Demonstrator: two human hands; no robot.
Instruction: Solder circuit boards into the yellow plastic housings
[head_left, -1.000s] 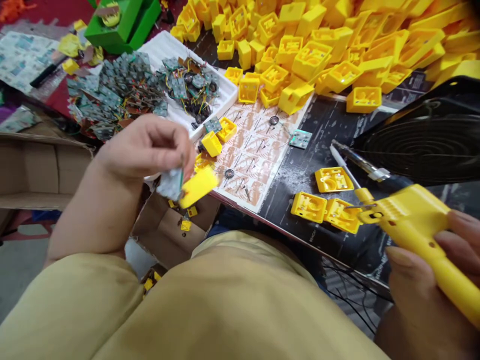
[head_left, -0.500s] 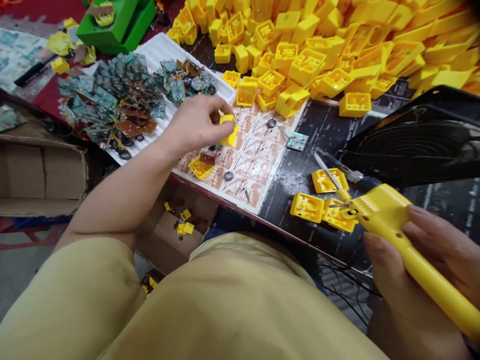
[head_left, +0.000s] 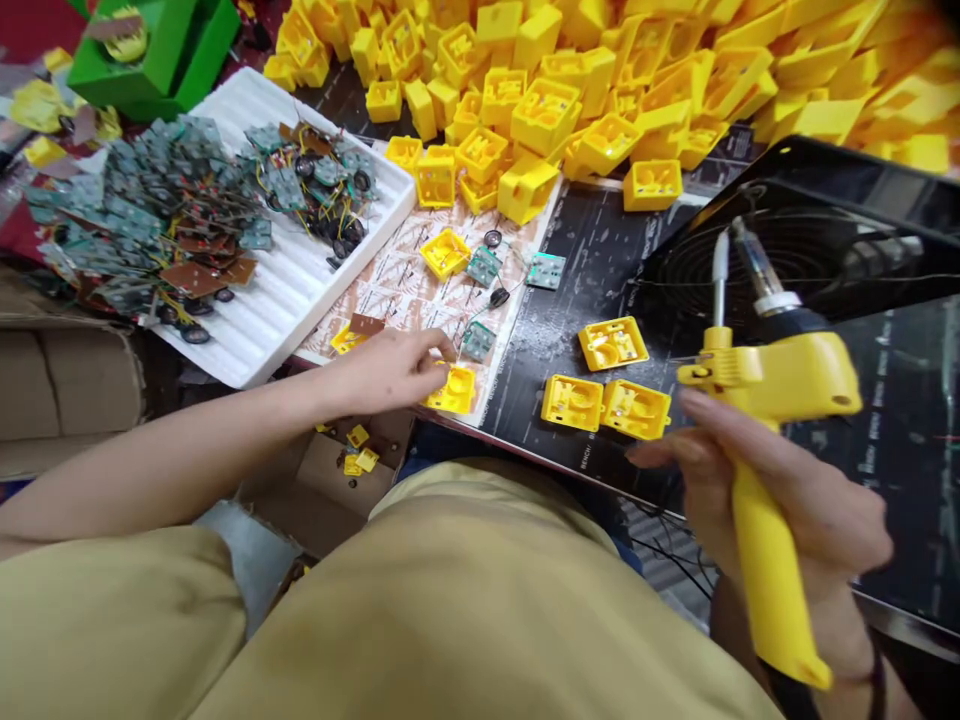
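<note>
My left hand [head_left: 401,370] pinches the edge of a yellow housing [head_left: 454,390] at the front of the patterned sheet [head_left: 405,290]. My right hand [head_left: 787,490] is wrapped round a yellow soldering gun [head_left: 772,540], its metal tips pointing up and away. Another yellow housing [head_left: 446,254] lies on the sheet beside a green circuit board [head_left: 484,265]; a second board [head_left: 477,341] is just behind the left hand's housing. Three open yellow housings, one of them the rear one [head_left: 613,343], sit on the black mat [head_left: 525,400] between my hands.
A white foam tray [head_left: 300,300] with heaped circuit boards [head_left: 165,200] stands left. Many yellow housings [head_left: 540,110] are piled at the back. A black fan [head_left: 810,240] stands right, green boxes [head_left: 165,50] back left. An open carton [head_left: 315,490] is below the table edge.
My left hand has come down toward the table's front edge. Another housing and boards now show on the sheet. The soldering gun has turned more upright in my right hand. The view has shifted.
</note>
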